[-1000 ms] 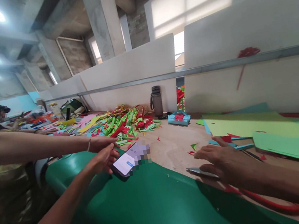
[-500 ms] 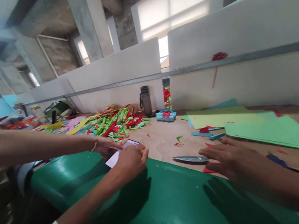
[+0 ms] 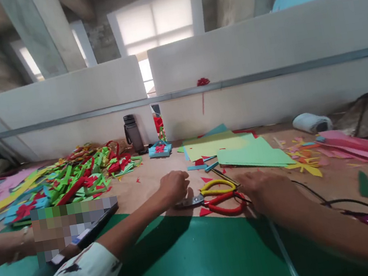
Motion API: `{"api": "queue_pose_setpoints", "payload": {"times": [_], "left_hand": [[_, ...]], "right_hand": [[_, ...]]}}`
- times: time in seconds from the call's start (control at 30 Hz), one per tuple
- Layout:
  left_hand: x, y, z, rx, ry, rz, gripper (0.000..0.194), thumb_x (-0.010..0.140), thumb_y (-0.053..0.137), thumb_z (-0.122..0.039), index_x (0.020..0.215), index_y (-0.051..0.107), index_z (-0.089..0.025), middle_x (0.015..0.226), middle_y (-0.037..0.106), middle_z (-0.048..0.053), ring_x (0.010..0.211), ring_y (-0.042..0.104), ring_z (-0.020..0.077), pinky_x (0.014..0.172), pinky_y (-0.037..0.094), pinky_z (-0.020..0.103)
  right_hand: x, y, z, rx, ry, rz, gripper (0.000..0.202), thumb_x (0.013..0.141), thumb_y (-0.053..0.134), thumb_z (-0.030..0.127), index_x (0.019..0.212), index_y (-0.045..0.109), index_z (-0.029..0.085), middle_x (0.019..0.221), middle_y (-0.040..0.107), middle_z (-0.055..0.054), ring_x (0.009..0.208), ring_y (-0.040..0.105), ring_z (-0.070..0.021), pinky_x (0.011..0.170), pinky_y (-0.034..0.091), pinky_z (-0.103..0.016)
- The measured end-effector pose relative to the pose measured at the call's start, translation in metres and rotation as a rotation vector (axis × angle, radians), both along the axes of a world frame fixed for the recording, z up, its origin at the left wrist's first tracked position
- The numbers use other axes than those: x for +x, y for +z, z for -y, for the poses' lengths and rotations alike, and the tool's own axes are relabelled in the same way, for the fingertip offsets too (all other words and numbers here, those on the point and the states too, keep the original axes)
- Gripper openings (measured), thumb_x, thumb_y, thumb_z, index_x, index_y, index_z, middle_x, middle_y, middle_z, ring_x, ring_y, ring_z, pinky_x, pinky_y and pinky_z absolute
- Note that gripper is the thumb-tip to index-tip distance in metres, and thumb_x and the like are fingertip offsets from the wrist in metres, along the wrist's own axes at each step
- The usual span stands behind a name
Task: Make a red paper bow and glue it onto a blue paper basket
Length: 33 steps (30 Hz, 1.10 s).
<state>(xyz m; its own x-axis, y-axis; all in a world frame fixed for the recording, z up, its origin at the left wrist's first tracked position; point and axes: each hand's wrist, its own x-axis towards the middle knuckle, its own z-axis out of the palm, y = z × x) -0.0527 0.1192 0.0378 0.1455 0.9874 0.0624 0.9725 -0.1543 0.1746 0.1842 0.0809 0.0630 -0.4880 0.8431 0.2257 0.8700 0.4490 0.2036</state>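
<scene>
My left hand point(image 3: 175, 187) is above the brown table just behind the scissors' blades, its fingers curled closed; what they hold, if anything, is hidden. The scissors point(image 3: 221, 188), with one yellow and one red handle loop, lie at the table's front edge. My right hand point(image 3: 261, 187) is beside the handles, palm down with bent fingers. Its fingertips close on the end of a thin dark stick point(image 3: 224, 176), which points away to the left. Red paper scraps point(image 3: 204, 211) lie around the scissors. Beyond them rests a stack of green paper sheets point(image 3: 254, 157).
At left, another person's hand, blurred out, is at a phone point(image 3: 95, 223). Behind it are green and red paper strips point(image 3: 81, 176). A dark bottle point(image 3: 133, 134) and a small blue box point(image 3: 160, 149) stand at the back. A black cord point(image 3: 311, 192) runs right; green material point(image 3: 204, 257) covers the near side.
The view has swung right. My left hand has left the phone and come over beside the scissors. My right hand has shifted off the scissors' handles, which now show, and its fingers have bent.
</scene>
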Motion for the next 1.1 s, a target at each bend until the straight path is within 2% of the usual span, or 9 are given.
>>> {"api": "queue_pose_setpoints", "payload": {"times": [0.13, 0.23, 0.33, 0.63, 0.7, 0.8, 0.93, 1.03, 1.1], "left_hand": [[0.006, 0.001, -0.038, -0.003, 0.014, -0.017, 0.026, 0.091, 0.055, -0.031, 0.113, 0.056, -0.016, 0.114, 0.058, 0.008, 0.098, 0.059, 0.0209, 0.083, 0.05, 0.041], [0.014, 0.008, -0.065, -0.009, 0.0, -0.003, 0.027, 0.091, 0.054, -0.031, 0.113, 0.056, -0.015, 0.113, 0.058, 0.008, 0.096, 0.059, 0.0204, 0.081, 0.051, 0.04], [0.027, 0.014, -0.085, -0.003, -0.032, 0.013, 0.028, 0.091, 0.055, -0.031, 0.114, 0.056, -0.015, 0.113, 0.058, 0.008, 0.095, 0.06, 0.0203, 0.08, 0.051, 0.039], [0.076, 0.011, -0.122, 0.06, -0.137, -0.058, 0.028, 0.091, 0.055, -0.031, 0.115, 0.055, -0.016, 0.116, 0.057, 0.008, 0.099, 0.058, 0.0213, 0.083, 0.05, 0.04], [0.08, 0.009, -0.132, 0.069, -0.139, -0.092, 0.028, 0.091, 0.055, -0.03, 0.116, 0.055, -0.017, 0.117, 0.056, 0.008, 0.1, 0.058, 0.0216, 0.083, 0.05, 0.041], [0.078, 0.006, -0.149, 0.069, -0.13, -0.131, 0.029, 0.091, 0.055, -0.03, 0.116, 0.055, -0.017, 0.117, 0.056, 0.009, 0.1, 0.058, 0.0217, 0.083, 0.05, 0.041], [0.066, 0.002, -0.172, 0.036, -0.156, -0.153, 0.029, 0.091, 0.055, -0.03, 0.117, 0.054, -0.017, 0.117, 0.056, 0.008, 0.099, 0.058, 0.0215, 0.082, 0.051, 0.04], [0.058, -0.001, -0.184, -0.005, -0.212, -0.163, 0.029, 0.091, 0.055, -0.031, 0.116, 0.055, -0.016, 0.116, 0.057, 0.008, 0.098, 0.059, 0.0211, 0.082, 0.051, 0.04], [0.053, -0.003, -0.189, -0.03, -0.257, -0.165, 0.029, 0.091, 0.055, -0.031, 0.115, 0.055, -0.016, 0.115, 0.057, 0.008, 0.097, 0.059, 0.0209, 0.081, 0.051, 0.04]], "right_hand": [[-0.004, -0.017, 0.021, 0.039, 0.112, 0.019, 0.024, 0.079, 0.052, 0.009, 0.095, 0.066, 0.021, 0.088, 0.071, -0.006, 0.08, 0.065, -0.0245, 0.065, 0.042, -0.033], [0.002, -0.037, 0.03, 0.205, 0.274, -0.024, 0.018, 0.073, 0.06, 0.012, 0.088, 0.067, 0.019, 0.08, 0.071, -0.005, 0.071, 0.064, -0.0227, 0.06, 0.039, -0.032], [0.011, -0.048, 0.034, 0.317, 0.355, -0.072, 0.019, 0.067, 0.061, 0.009, 0.084, 0.065, 0.018, 0.073, 0.069, -0.002, 0.064, 0.063, -0.0195, 0.058, 0.037, -0.031], [0.027, -0.05, 0.032, 0.489, 0.401, -0.102, 0.014, 0.066, 0.059, 0.012, 0.078, 0.06, 0.018, 0.066, 0.067, -0.003, 0.058, 0.06, -0.0192, 0.059, 0.036, -0.034], [0.032, -0.047, 0.026, 0.445, 0.404, -0.03, 0.009, 0.068, 0.06, 0.012, 0.075, 0.06, 0.018, 0.062, 0.065, -0.002, 0.054, 0.059, -0.0188, 0.056, 0.035, -0.033], [0.038, -0.032, 0.014, 0.208, 0.374, 0.127, 0.01, 0.07, 0.064, 0.012, 0.078, 0.064, 0.018, 0.065, 0.067, -0.004, 0.056, 0.061, -0.0189, 0.054, 0.035, -0.031], [0.039, 0.005, -0.005, -0.192, 0.124, 0.262, 0.012, 0.078, 0.057, 0.014, 0.082, 0.068, 0.016, 0.079, 0.07, -0.011, 0.067, 0.064, -0.0225, 0.052, 0.033, -0.029], [0.034, 0.031, -0.026, -0.224, 0.097, 0.262, 0.017, 0.084, 0.052, 0.018, 0.081, 0.069, 0.016, 0.078, 0.071, -0.011, 0.072, 0.066, -0.0236, 0.051, 0.032, -0.028], [0.029, 0.04, -0.044, -0.223, 0.071, 0.262, 0.019, 0.084, 0.053, 0.021, 0.076, 0.069, 0.014, 0.072, 0.07, -0.012, 0.069, 0.066, -0.0243, 0.05, 0.031, -0.028]]}}
